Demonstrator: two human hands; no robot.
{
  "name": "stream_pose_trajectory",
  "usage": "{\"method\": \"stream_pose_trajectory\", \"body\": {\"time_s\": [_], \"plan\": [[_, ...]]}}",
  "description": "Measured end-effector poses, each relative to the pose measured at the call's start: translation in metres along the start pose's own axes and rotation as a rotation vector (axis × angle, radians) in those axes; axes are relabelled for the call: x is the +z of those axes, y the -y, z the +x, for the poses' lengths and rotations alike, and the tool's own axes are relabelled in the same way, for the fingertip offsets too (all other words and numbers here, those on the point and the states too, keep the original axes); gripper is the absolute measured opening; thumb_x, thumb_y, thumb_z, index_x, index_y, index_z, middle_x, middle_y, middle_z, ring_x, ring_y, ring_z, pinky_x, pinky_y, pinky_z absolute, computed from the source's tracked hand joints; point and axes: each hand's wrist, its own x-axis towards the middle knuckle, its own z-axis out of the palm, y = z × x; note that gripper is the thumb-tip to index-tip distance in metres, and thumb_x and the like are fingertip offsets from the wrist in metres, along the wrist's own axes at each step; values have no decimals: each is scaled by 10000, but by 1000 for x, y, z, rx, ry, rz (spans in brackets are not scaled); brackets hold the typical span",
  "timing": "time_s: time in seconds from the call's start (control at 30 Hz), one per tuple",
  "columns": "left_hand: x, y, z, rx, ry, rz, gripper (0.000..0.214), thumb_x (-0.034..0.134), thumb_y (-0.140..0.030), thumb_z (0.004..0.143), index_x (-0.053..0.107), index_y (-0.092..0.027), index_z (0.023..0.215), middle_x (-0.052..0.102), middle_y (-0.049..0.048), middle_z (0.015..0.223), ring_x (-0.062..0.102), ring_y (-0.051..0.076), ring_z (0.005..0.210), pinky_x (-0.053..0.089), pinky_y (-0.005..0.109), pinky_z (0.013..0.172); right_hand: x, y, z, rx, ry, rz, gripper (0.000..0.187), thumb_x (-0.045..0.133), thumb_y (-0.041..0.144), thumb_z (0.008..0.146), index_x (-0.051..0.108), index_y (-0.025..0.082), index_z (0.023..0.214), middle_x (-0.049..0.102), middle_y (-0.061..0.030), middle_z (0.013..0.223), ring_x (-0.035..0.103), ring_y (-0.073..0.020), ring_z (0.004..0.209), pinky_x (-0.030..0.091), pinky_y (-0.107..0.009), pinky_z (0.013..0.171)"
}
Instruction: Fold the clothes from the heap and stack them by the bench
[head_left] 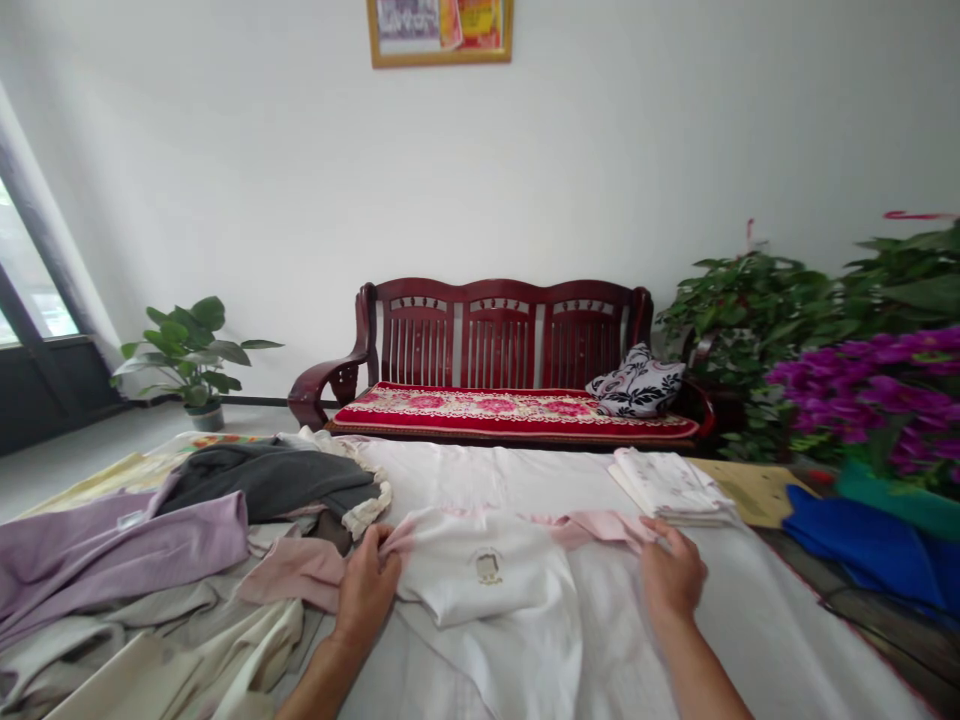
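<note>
A small white shirt with pink sleeves and a small printed emblem (484, 570) lies spread on a white sheet (525, 480) over the table. My left hand (365, 590) pinches the shirt's left shoulder where the pink sleeve begins, fingers closed on the cloth. My right hand (671, 575) rests on the end of the right pink sleeve (600, 527), fingers curled down on the fabric. Both forearms reach in from the bottom edge.
A heap of clothes, lilac (112, 545), dark grey (277, 480) and beige (187, 640), lies at left. A folded white stack (671, 487) sits at right, with blue cloth (862, 545) beyond. A wooden bench (502, 370), potted plants (191, 350) and purple flowers (877, 395) stand behind.
</note>
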Motion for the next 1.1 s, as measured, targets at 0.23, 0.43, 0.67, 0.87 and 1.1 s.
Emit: {"method": "stream_pose_trajectory", "body": {"time_s": [0.23,0.43,0.67,0.87,1.1], "plan": [[-6,-11,-2,54,144,-38,257,501,-391,883,634,-197,987,711,39,926,665,235,886,506,326,780,20,39,-17,-429,216,-26,297,422,252,838,703,205,922,735,-94,1032,629,-259,1023,451,-434,968],[-6,-13,-4,137,63,-84,293,505,-427,934,691,-202,961,708,21,859,660,195,809,514,283,741,33,57,-36,-424,559,-100,362,383,374,952,701,201,979,739,-90,999,628,-259,971,469,-407,908],[-12,-28,-21,546,-32,-133,176,477,-145,932,625,-215,866,678,27,847,636,166,834,493,323,888,33,55,-36,-422,537,-147,365,402,389,947,714,200,950,734,-102,982,627,-269,965,459,-416,917],[-19,-60,-43,886,185,-145,231,385,-71,932,556,-226,919,674,20,852,624,143,794,394,412,1043,42,56,-35,-346,622,-30,419,367,342,931,707,182,1117,723,-100,1141,612,-249,1114,445,-412,1011],[-13,-81,-55,982,439,-261,200,312,-287,1021,486,-242,933,665,56,815,596,180,760,467,324,756,48,71,-36,-392,763,-146,437,359,247,929,660,158,1233,693,-100,1233,584,-240,1159,416,-370,1020]]}}
